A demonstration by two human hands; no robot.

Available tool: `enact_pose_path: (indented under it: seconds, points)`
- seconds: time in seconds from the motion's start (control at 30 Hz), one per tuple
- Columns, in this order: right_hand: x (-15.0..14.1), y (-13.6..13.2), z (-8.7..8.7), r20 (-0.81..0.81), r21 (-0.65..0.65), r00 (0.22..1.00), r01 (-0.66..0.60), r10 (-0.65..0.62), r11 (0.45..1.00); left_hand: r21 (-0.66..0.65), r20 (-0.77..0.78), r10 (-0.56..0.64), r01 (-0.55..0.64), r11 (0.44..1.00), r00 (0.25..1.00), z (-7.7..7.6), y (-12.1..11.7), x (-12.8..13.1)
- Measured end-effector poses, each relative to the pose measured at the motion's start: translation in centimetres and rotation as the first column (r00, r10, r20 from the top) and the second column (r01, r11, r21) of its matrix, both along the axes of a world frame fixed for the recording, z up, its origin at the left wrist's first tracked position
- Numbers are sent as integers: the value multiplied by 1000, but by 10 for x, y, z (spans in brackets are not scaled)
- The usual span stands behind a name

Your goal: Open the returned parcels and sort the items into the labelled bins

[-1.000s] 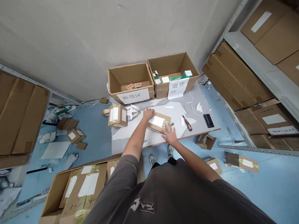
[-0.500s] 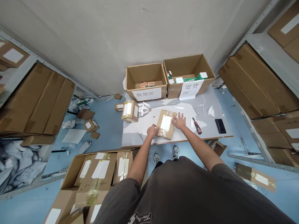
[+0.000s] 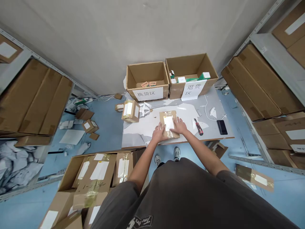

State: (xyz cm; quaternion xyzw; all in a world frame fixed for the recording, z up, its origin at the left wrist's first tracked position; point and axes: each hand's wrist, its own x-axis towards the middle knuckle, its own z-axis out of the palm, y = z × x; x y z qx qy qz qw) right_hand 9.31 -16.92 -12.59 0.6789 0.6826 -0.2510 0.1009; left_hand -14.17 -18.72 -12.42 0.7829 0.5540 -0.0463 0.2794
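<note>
A flat brown parcel (image 3: 168, 117) with a white label and clear tape lies on the grey table (image 3: 214, 133) in front of me. My left hand (image 3: 159, 133) rests on its near left corner with fingers spread. On the parcel's near right edge my right hand (image 3: 180, 126) lies flat, fingers stretched out. Both hands touch the parcel; neither lifts it.
A red box cutter (image 3: 198, 126) and a black phone (image 3: 222, 127) lie right of the parcel. A taped small box (image 3: 130, 111) stands at the table's left. Two open labelled cartons (image 3: 147, 81) (image 3: 190, 73) stand at the back. Parcels fill a carton (image 3: 95, 178) on the floor left.
The parcel has been turned from lying crosswise to pointing away from me. Both hands slid to its near end, left on the left corner, right on the right.
</note>
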Motion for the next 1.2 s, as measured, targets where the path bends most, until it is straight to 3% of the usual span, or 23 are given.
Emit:
enact_pose_path:
  seconds: [0.1, 0.2, 0.27, 0.5, 0.63, 0.67, 0.73, 0.8, 0.9, 1.07, 1.2]
  points:
    - [-7, -39, -8, -2, -89, 999, -39, 39, 995, 0, -132, -97, 98, 995, 986, -1, -11, 14]
    - [-10, -58, -20, -34, -23, 999, -26, 25, 999, 25, -172, -65, 71, 997, 983, -7, -16, 25]
    - [-8, -53, -25, -64, 22, 998, -25, 27, 999, 36, -176, -40, 47, 998, 984, -9, -12, 28]
    - [10, 4, -31, -132, 45, 991, -9, 15, 999, 62, -222, 59, -46, 997, 973, -1, 26, 46]
    - [62, -12, -49, -292, 204, 953, -20, 80, 979, 54, -206, 103, -94, 994, 973, 4, 32, 52]
    - [83, -23, -57, -305, 247, 952, 46, 33, 968, 54, -195, 107, -99, 994, 975, 4, 32, 51]
    - [128, -45, -74, -259, 277, 942, 283, -212, 918, 56, -169, 108, -100, 993, 980, 1, 31, 50]
    - [172, -64, -93, -193, 217, 885, 460, -424, 861, 52, -153, 115, -109, 993, 982, -5, 31, 48]
    - [217, -76, -125, -99, 84, 781, 624, -617, 777, 65, -108, 124, -118, 991, 986, -18, 32, 43]
    - [239, -52, -170, -175, 57, 696, 713, -696, 699, 121, -20, 111, -108, 987, 994, -34, 40, 31]
    - [238, -39, -173, -344, 43, 570, 804, -746, 593, 119, -23, 125, -121, 985, 992, -31, 42, 28]
